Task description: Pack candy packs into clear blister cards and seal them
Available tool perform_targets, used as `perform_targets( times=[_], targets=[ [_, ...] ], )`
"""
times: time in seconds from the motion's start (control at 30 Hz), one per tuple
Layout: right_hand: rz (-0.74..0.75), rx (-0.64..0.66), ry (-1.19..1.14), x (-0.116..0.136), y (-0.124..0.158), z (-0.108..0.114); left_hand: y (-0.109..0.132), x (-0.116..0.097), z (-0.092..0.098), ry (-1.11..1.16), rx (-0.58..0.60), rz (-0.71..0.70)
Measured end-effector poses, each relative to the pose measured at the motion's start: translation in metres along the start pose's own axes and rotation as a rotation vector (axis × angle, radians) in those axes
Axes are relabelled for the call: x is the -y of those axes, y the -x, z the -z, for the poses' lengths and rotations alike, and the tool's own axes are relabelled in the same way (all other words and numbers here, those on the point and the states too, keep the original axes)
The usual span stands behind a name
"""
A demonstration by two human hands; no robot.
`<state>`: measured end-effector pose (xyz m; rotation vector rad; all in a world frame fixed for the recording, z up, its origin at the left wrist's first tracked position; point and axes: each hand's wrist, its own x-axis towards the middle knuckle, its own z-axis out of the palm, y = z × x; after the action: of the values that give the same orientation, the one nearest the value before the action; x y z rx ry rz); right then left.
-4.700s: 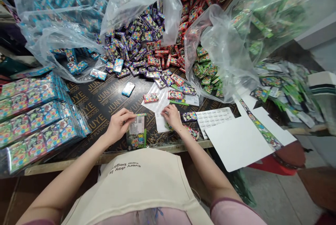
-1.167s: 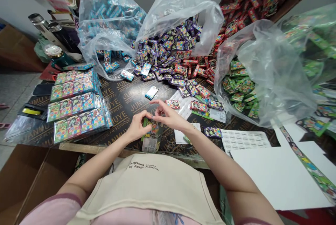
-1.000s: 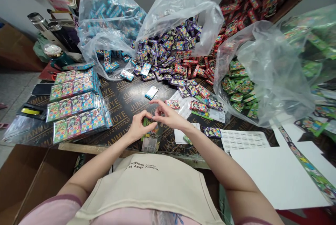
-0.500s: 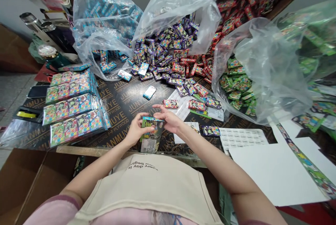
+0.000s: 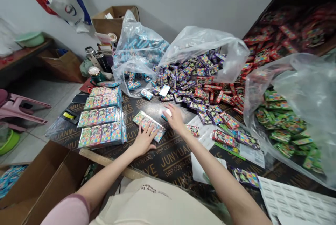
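Observation:
My left hand (image 5: 144, 140) lies flat with fingers spread on a colourful pack (image 5: 143, 117) made of several small boxes side by side. That pack rests aslant on the dark plywood table. To the right, my right hand (image 5: 174, 118) curls its fingers over a small blue and white box (image 5: 166, 114), which is partly covered by them. Left of my left hand stand stacks of similar packs (image 5: 101, 134), in overlapping rows.
Clear plastic bags hold loose blue boxes (image 5: 143, 48), purple boxes (image 5: 181, 74) and green packets (image 5: 286, 127). Red boxes (image 5: 262, 56) spill from the back right. A label sheet (image 5: 296, 200) lies front right. Cardboard box (image 5: 49, 179) stands front left, near a pink stool (image 5: 21, 106).
The pack that was upright between both hands now lies flat on the table under my left hand. My right hand has moved onto the small blue box. The view has swung left.

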<state>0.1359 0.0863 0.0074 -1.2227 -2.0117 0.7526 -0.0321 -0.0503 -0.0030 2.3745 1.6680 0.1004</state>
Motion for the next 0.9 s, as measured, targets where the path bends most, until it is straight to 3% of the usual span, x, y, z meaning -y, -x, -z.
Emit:
perform_targets(
  times=[0.1, 0.2, 0.3, 0.43, 0.53, 0.6, 0.73, 0.8, 0.9],
  targets=[
    [0.136, 0.157, 0.191, 0.016, -0.052, -0.039, 0.005, 0.008, -0.018, -0.026, 0.009, 0.023],
    [0.204, 0.25, 0.178, 0.027, -0.086, -0.064, -0.003, 0.015, -0.02, -0.04, -0.037, 0.129],
    [0.142, 0.247, 0.131, 0.028, -0.092, -0.072, -0.023, 0.026, -0.016, -0.049, -0.083, 0.299],
    [0.038, 0.205, 0.177, 0.023, -0.069, -0.053, -0.056, 0.039, -0.011, -0.043, -0.127, 0.458],
    [0.076, 0.128, 0.245, 0.014, -0.029, -0.015, -0.079, 0.049, -0.01, -0.012, -0.226, 0.507],
    [0.022, 0.019, 0.313, 0.0, 0.01, 0.023, -0.093, 0.056, -0.01, 0.033, -0.3, 0.51],
    [-0.299, -0.214, 0.453, -0.049, 0.112, 0.122, -0.11, 0.067, -0.007, 0.123, -0.406, 0.527],
    [-0.559, -0.37, 0.582, -0.078, 0.167, 0.166, -0.112, 0.066, -0.002, 0.156, -0.423, 0.56],
    [-0.796, -0.368, 0.717, -0.109, 0.239, 0.209, -0.106, 0.048, 0.005, 0.199, -0.482, 0.568]
  ],
)
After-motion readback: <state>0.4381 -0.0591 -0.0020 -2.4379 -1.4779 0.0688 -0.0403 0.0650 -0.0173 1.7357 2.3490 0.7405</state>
